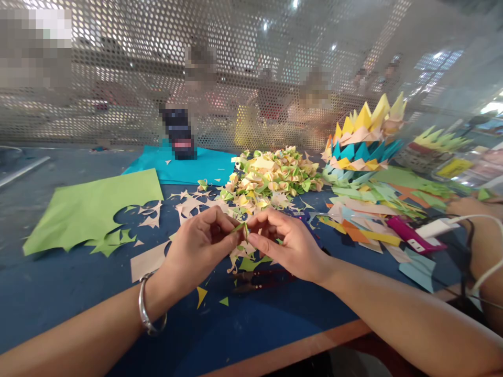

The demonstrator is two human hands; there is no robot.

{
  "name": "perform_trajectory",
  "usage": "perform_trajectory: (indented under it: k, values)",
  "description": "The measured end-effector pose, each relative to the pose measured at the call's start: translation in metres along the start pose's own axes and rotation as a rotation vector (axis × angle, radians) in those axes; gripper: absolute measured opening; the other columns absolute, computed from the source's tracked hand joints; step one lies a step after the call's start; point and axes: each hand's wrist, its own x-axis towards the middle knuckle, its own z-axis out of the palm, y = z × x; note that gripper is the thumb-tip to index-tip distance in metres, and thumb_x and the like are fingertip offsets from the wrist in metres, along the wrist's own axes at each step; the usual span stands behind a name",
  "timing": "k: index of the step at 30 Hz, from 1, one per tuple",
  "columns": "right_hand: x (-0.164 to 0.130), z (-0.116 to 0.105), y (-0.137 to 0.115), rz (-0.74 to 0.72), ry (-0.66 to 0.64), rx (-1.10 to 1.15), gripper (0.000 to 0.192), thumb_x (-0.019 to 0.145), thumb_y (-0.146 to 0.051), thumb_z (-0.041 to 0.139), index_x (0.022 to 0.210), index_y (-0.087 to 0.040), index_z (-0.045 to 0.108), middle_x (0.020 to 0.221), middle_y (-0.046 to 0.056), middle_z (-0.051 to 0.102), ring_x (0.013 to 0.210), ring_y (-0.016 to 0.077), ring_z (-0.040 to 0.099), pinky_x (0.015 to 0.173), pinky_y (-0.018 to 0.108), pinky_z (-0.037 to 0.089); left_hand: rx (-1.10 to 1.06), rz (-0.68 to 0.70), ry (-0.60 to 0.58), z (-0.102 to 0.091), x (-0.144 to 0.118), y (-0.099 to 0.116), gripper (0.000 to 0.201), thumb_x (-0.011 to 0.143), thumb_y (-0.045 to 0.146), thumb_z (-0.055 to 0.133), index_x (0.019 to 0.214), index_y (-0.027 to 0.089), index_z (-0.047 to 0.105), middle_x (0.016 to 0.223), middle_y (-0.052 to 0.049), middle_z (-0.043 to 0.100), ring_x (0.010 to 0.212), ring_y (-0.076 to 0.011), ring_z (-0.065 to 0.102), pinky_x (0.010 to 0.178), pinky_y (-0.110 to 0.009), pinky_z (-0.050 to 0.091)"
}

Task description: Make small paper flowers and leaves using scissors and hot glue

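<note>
My left hand and my right hand meet over the blue table, and both pinch one small folded green paper piece between their fingertips. A silver bangle sits on my left wrist. Beneath the hands lie paper scraps and a pair of scissors, partly hidden. Just beyond the hands is a heap of small folded paper pieces in yellow, green and peach.
A cut green sheet lies at the left, a teal sheet behind it. Spiky paper models and coloured sheets fill the right side, with a pink-and-white device and cable. Another person's arm rests at the right. A perforated screen stands behind.
</note>
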Motion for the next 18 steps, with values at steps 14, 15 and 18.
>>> perform_trajectory:
  k: [14, 15, 18]
  values:
    - [0.0007, 0.0017, -0.0026, -0.153, 0.044, -0.128, 0.016, 0.09, -0.027, 0.069, 0.102, -0.017, 0.065, 0.081, 0.0, 0.066, 0.06, 0.01, 0.061, 0.055, 0.022, 0.052, -0.207, -0.066, -0.055, -0.0005, -0.0006, 0.0019, 0.024, 0.079, 0.025, 0.081, 0.09, 0.015, 0.062, 0.081, 0.001, 0.066, 0.075, -0.0103, 0.064, 0.067, -0.02, 0.052]
    - [0.0006, 0.0017, -0.0017, -0.156, 0.042, -0.129, 0.016, 0.09, -0.027, 0.07, 0.103, -0.017, 0.065, 0.082, 0.001, 0.067, 0.061, 0.0102, 0.062, 0.055, 0.022, 0.052, -0.213, -0.067, -0.06, -0.0005, -0.0005, 0.0018, 0.025, 0.079, 0.025, 0.081, 0.091, 0.015, 0.062, 0.082, 0.001, 0.066, 0.075, -0.0104, 0.064, 0.067, -0.02, 0.052]
    - [0.0004, 0.002, 0.0003, -0.176, 0.036, -0.137, 0.017, 0.09, -0.026, 0.069, 0.105, -0.018, 0.065, 0.083, 0.002, 0.068, 0.062, 0.0109, 0.062, 0.057, 0.023, 0.054, -0.223, -0.062, -0.073, -0.0006, -0.0009, 0.0017, 0.025, 0.079, 0.025, 0.081, 0.093, 0.016, 0.062, 0.081, 0.001, 0.067, 0.075, -0.0105, 0.064, 0.067, -0.02, 0.052]
